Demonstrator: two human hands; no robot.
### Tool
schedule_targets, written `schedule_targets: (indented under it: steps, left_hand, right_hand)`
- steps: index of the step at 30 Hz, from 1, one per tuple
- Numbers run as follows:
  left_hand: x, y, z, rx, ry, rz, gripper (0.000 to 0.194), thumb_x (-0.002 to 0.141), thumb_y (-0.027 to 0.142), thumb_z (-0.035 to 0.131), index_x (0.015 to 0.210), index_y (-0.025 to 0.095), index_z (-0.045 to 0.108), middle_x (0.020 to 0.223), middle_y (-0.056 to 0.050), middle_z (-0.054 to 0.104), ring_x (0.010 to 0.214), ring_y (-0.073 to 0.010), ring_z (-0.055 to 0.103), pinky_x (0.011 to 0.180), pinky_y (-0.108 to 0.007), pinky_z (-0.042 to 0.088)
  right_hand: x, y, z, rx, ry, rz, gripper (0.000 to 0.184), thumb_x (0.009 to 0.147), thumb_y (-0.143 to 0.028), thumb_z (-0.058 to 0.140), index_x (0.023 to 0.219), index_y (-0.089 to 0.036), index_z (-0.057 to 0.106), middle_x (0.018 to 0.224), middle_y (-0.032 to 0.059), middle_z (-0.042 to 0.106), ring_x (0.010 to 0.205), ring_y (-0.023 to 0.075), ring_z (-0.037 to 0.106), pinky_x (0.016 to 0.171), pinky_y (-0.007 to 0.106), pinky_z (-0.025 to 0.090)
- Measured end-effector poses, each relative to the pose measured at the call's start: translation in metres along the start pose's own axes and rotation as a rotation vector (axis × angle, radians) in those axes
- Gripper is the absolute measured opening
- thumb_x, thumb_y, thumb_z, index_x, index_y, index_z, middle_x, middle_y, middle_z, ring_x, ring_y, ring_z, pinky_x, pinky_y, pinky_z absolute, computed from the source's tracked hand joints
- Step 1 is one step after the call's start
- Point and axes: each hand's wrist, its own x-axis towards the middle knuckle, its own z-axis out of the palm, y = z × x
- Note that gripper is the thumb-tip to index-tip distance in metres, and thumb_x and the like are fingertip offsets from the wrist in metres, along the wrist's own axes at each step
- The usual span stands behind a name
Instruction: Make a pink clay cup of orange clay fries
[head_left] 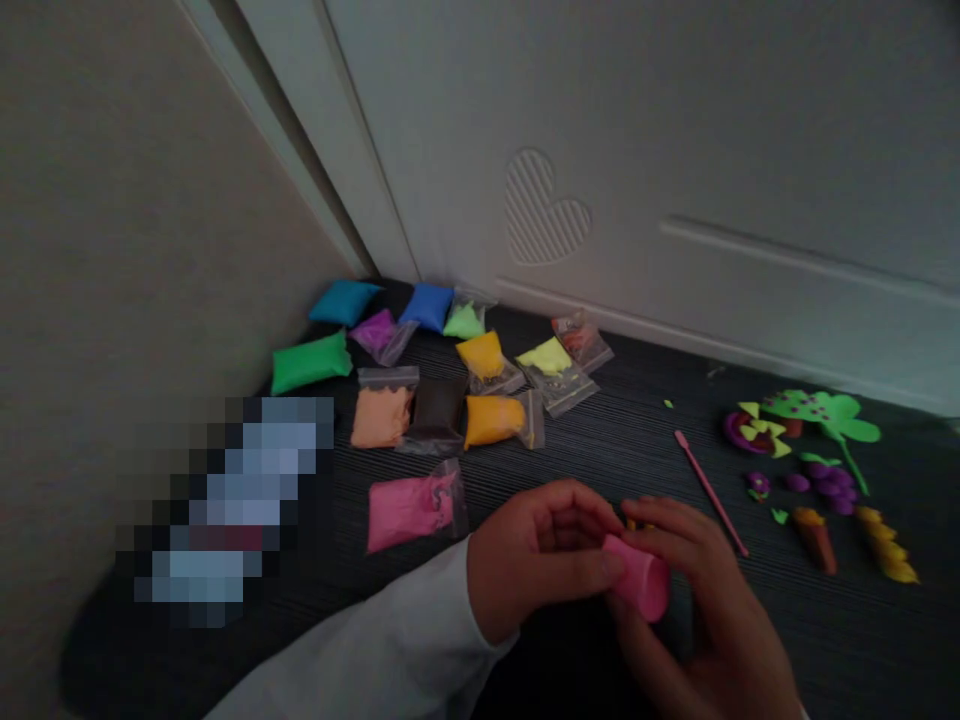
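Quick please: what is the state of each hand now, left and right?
Left hand: closed, its grip on the pink clay piece.
Right hand: closed around the same pink clay piece from the other side.

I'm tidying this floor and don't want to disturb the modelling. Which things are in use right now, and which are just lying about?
In use:
- pink clay lump, held between left hand and right hand

Lying about:
- pink clay bag
- orange clay bag
- green clay bag
- pink modelling stick
- finished clay tree
- purple clay grapes
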Motion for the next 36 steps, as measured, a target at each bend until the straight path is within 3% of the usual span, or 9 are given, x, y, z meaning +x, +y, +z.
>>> schedule_targets:
  steps: [4, 11, 27, 36]
  left_hand:
    - [0.004, -0.003, -0.002, 0.071, -0.016, 0.079, 0.026, 0.063, 0.024, 0.07, 0.082, 0.013, 0.056, 0.071, 0.0, 0.058, 0.057, -0.0053, 0.051, 0.052, -0.017, 0.04]
    - [0.008, -0.006, -0.001, 0.084, -0.009, 0.179, 0.029, 0.058, 0.025, 0.073, 0.078, 0.012, 0.056, 0.064, 0.001, 0.059, 0.051, -0.0055, 0.052, 0.049, -0.018, 0.04]
    - [0.003, -0.002, 0.004, 0.1, 0.034, 0.132, 0.025, 0.06, 0.02, 0.072, 0.081, 0.011, 0.063, 0.072, -0.003, 0.065, 0.064, -0.0093, 0.061, 0.062, -0.02, 0.049]
    - [0.007, -0.005, -0.005, 0.063, 0.018, 0.108, 0.027, 0.055, 0.018, 0.074, 0.08, 0.012, 0.065, 0.069, -0.002, 0.067, 0.058, -0.0092, 0.06, 0.053, -0.018, 0.049]
  right_hand:
    - [0.003, -0.005, 0.002, 0.029, 0.103, 0.041, 0.027, 0.07, -0.018, 0.056, 0.097, -0.019, 0.054, 0.102, 0.0101, 0.056, 0.097, 0.0252, 0.053, 0.079, 0.046, 0.046]
    - [0.005, -0.005, 0.003, 0.106, 0.175, -0.048, 0.027, 0.067, -0.017, 0.057, 0.094, -0.02, 0.056, 0.1, 0.0087, 0.058, 0.098, 0.0231, 0.053, 0.085, 0.044, 0.044]
    - [0.004, 0.003, 0.008, 0.139, 0.226, -0.107, 0.029, 0.064, -0.019, 0.057, 0.092, -0.021, 0.054, 0.098, 0.0066, 0.06, 0.097, 0.0203, 0.053, 0.084, 0.039, 0.041]
    - [0.002, 0.005, 0.01, 0.163, 0.181, -0.109, 0.033, 0.065, -0.021, 0.058, 0.098, -0.019, 0.053, 0.105, 0.007, 0.058, 0.101, 0.0209, 0.049, 0.087, 0.039, 0.038]
